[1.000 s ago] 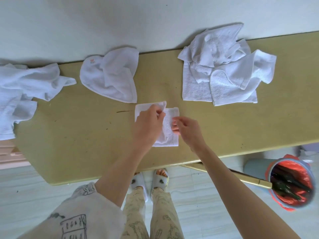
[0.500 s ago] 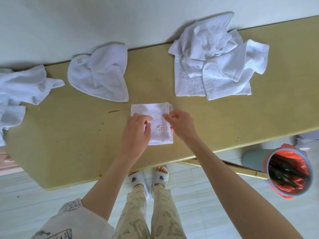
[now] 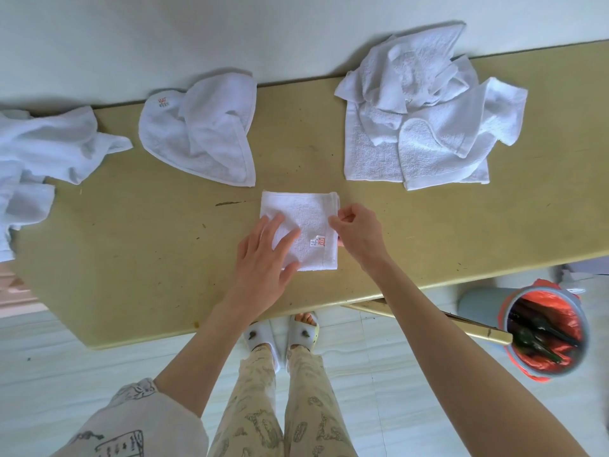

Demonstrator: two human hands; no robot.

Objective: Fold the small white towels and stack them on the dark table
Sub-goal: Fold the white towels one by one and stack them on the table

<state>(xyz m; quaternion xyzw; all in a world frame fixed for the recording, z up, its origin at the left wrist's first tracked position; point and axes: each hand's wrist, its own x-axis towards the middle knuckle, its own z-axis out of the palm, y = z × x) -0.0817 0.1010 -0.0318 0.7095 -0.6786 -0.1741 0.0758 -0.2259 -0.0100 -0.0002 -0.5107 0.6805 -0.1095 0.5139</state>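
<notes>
- Head view, centre: folded towel (image 3: 301, 225) flat on the surface (image 3: 131, 258), near the front edge, small red label facing up toward its right side.
- Left hand (image 3: 263, 262) laid over the towel's left half, fingers (image 3: 280, 237) straight and spread, pressing the cloth down, holding nothing.
- Right hand (image 3: 359, 237) at the towel's right edge, fingers (image 3: 336, 222) curled; looks like a pinch on the stacked edges, though actual contact hard to confirm from this angle.
- Head view, back row: crumpled towel (image 3: 201, 133) left of centre by the wall; heap of unfolded towels (image 3: 418, 113) to the right, several tangled together; another bunched towel (image 3: 43, 153) at far left, partly over the end of the surface.
- Head view, floor: lined bucket (image 3: 545, 331) at lower right, off the surface; slippered feet under the front edge.
- Handling, as judgement: terry cloth, light, soft, no stiffness; layers likely to spring open or slide apart if lifted by one corner.
- Best hold probably both side edges with all layers pinched together, or a flat palm beneath and one on top.
- Rough pile should grip skin well; nothing fragile; main risk the fold loosening in transfer.
- No finished stack visible; one towel folded, the others awaiting.
</notes>
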